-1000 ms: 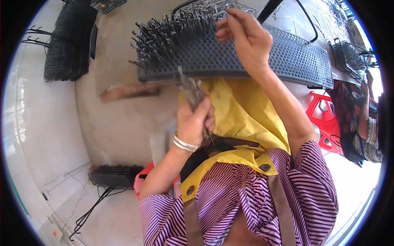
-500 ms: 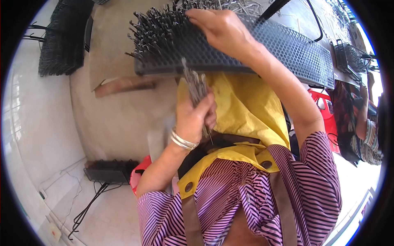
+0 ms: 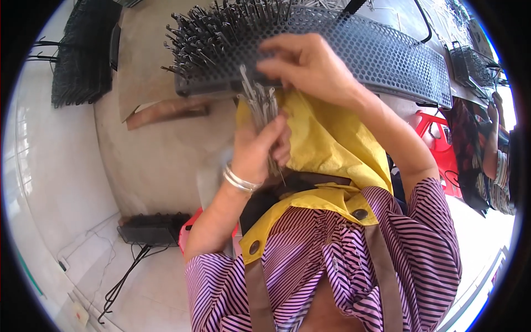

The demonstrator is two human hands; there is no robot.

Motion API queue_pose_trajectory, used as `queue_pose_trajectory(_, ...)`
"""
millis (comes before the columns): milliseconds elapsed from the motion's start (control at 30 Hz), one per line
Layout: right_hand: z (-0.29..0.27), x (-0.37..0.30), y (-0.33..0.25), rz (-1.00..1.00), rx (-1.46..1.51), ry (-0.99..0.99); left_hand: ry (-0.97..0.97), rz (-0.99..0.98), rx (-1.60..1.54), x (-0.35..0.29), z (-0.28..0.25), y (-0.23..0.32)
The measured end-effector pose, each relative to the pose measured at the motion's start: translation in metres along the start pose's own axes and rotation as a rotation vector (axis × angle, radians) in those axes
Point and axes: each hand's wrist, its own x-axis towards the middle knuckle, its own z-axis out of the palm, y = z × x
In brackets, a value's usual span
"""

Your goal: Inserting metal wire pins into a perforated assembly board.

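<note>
My left hand is closed round a bundle of thin grey metal rods, their looped ends pointing up and away from me. My right hand hovers beyond and to the right of the bundle's top, over the near edge of a dark perforated metal rack. Its thumb and forefinger are apart, slightly blurred, and no rod shows between them. Many similar dark rods stand upright in the holes at the rack's left part. The holes below and right of my right hand show bare.
A yellow apron covers my lap. Dark rod-filled racks stand at the far left and lower left. A wooden bar lies left of my lap. On the right are a red plastic chair and another person's arm.
My right hand has come back from the standing rods toward the bundle, and its fingers have parted. My left hand still grips the rods, shifted slightly left.
</note>
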Motion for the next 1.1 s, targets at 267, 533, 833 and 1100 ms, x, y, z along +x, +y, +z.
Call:
queue_pose_trajectory(267, -0.013, -0.006, -0.015, 0.491, 0.591, -0.245, -0.216, -0.080, 0.009, -0.003, 0.002, 0.005)
queue_pose_trajectory(533, -0.012, -0.004, -0.013, 0.501, 0.572, -0.190, -0.183, -0.131, 0.065, -0.001, 0.000, 0.007)
queue_pose_trajectory(833, -0.025, 0.024, -0.006, 0.495, 0.637, 0.279, 0.033, -0.132, 0.141, 0.004, -0.004, 0.006)
queue_pose_trajectory(1100, -0.006, 0.037, 0.012, 0.205, 0.693, 0.511, 0.023, -0.145, 0.076, 0.005, -0.004, 0.006)
